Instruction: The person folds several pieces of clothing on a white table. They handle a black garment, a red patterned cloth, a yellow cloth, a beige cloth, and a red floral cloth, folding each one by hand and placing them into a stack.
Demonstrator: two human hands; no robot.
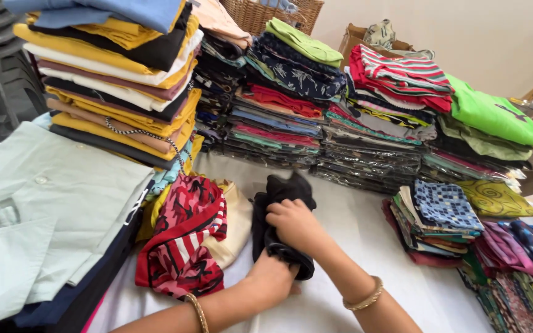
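Nearest the camera, both forearms, each with a thin gold bangle, reach over the white cloth-covered table [365, 246]. The left hand [271, 275] presses its curled fingers into the lower edge of a crumpled black fabric garment [279, 213], which lies on the table in the middle, partly under both hands. The right hand [295, 223] sits on top of the same black garment, fingers clenched around a fold of it. Just left of it lie a cream cloth piece [232, 228] and a red, black and white patterned garment [183, 243]; further left is a flat pale green buttoned shirt [38, 203]. To the right stands a low pile topped by a blue checked folded cloth [445, 206]. Beyond rise a tall stack of yellow, white and black folded shirts [118, 80] and rows of packaged folded garments [365, 154].
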